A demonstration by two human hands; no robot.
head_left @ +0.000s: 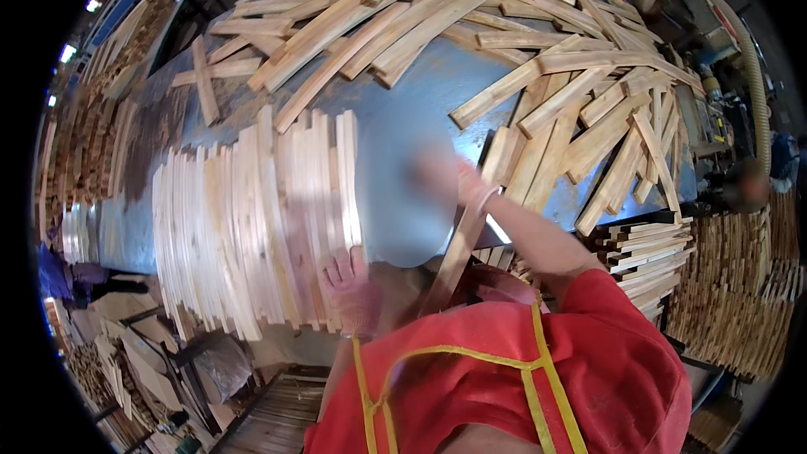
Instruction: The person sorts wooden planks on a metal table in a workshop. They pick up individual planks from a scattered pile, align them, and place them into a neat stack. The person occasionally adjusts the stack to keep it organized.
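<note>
My left hand (350, 292), in a pinkish glove, rests at the near end of a row of pale wooden strips (244, 227). Its fingers are stretched out and slightly apart, touching the row's right-hand strips. My right hand (445, 175) reaches over the blue-grey tabletop (437, 101), right of that row. A blurred patch hides its fingers, so its grip does not show. Beside my right wrist, a single wooden strip (461, 250) lies slanted across the table's near edge.
A loose heap of wooden strips (361, 34) covers the table's far side, with more strips (580, 130) crisscrossed on the right. Stacks of strips (731, 294) stand at the lower right, others (92, 151) at far left. A ribbed hose (752, 76) hangs at the right.
</note>
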